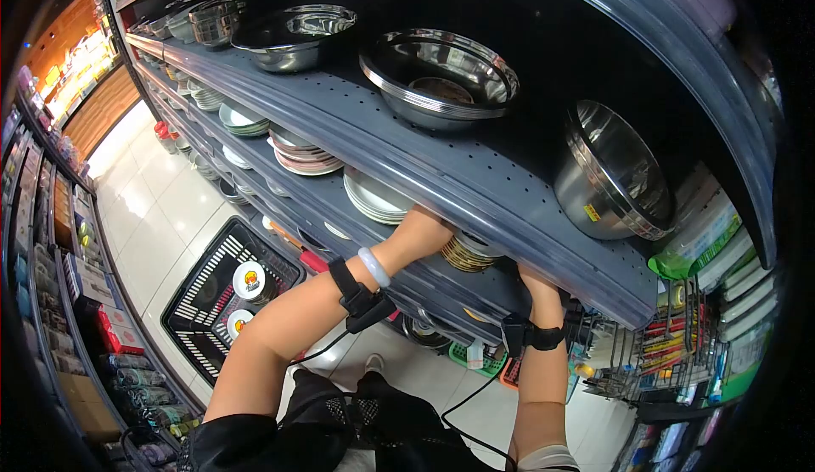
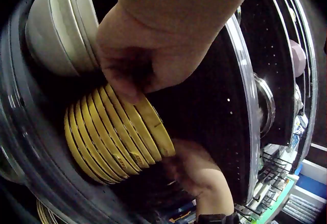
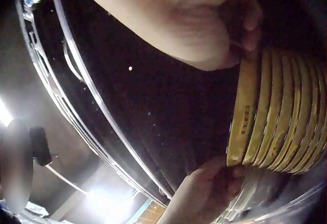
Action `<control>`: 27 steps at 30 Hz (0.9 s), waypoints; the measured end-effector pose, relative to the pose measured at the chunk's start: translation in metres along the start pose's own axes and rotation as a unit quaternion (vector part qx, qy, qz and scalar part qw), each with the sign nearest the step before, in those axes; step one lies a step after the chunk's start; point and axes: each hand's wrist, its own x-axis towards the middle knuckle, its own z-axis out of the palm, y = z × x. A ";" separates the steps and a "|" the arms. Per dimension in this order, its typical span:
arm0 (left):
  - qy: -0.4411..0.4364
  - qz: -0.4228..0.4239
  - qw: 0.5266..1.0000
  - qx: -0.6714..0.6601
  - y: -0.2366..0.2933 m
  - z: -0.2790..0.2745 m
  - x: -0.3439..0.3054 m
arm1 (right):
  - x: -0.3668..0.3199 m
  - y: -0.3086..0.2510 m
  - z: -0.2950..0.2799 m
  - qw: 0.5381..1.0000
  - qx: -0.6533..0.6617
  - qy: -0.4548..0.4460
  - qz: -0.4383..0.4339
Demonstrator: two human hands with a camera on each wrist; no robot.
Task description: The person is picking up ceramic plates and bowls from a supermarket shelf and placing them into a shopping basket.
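Between my two hands, on the shelf below the steel bowls, stands a stack of yellow dishes (image 1: 465, 255), its sides showing as yellow bands in the left wrist view. My left hand (image 1: 427, 231), partly hidden by the upper shelf's edge, has curled fingers at the rim of the top yellow dish (image 2: 153, 127). On the opposite side, my right hand (image 1: 538, 285) grips that same rim; its fingers (image 3: 250, 35) bend over the edge in the right wrist view. A stack of white bowls (image 2: 64, 27) stands beside the left hand.
Steel bowls (image 1: 441, 81) and a deep steel pot (image 1: 607, 175) sit on the shelf above, whose clear edge strip (image 1: 475, 196) overhangs my hands. White plates (image 1: 373, 196) are stacked to the left. A black basket (image 1: 182, 315) with lidded tubs stands on the floor.
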 end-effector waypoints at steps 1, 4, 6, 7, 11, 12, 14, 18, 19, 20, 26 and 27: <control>0.000 0.000 1.000 0.001 -0.010 0.005 0.002 | -0.001 0.003 0.002 1.000 0.001 0.000 0.000; 0.071 0.159 0.976 0.128 -0.025 0.012 0.006 | 0.001 0.004 0.003 0.994 -0.076 0.039 -0.073; 0.047 0.101 0.992 0.049 -0.025 0.013 0.005 | 0.002 -0.001 -0.001 0.998 -0.044 0.019 -0.027; 0.048 0.102 0.992 0.050 -0.024 0.012 0.005 | 0.001 0.002 0.001 0.998 -0.044 0.019 -0.028; 0.051 0.102 0.992 0.052 -0.025 0.013 0.003 | 0.000 0.005 0.002 0.999 -0.037 -0.010 -0.009; 0.052 0.090 0.993 0.052 -0.027 0.014 0.002 | 0.001 0.003 0.001 0.999 -0.030 -0.030 0.016; 0.051 0.077 0.995 0.044 -0.031 0.017 0.000 | 0.000 0.003 0.004 0.999 -0.035 -0.029 0.015; 0.110 0.106 0.988 0.016 -0.037 0.022 -0.005 | -0.006 0.014 0.015 0.998 -0.051 -0.046 0.011; 0.114 0.105 0.988 0.016 -0.024 0.014 -0.011 | -0.001 0.001 0.005 0.998 -0.051 -0.047 0.006; 0.035 -0.009 0.999 -0.017 -0.011 0.005 -0.019 | 0.001 -0.012 -0.009 0.993 -0.067 -0.082 0.047; -0.036 -0.092 0.987 -0.126 -0.026 -0.038 -0.104 | -0.002 -0.074 -0.043 0.930 0.310 -0.063 0.186; -0.015 -0.111 0.987 -0.119 -0.034 -0.050 -0.122 | 0.002 -0.103 -0.055 0.891 0.380 -0.116 0.222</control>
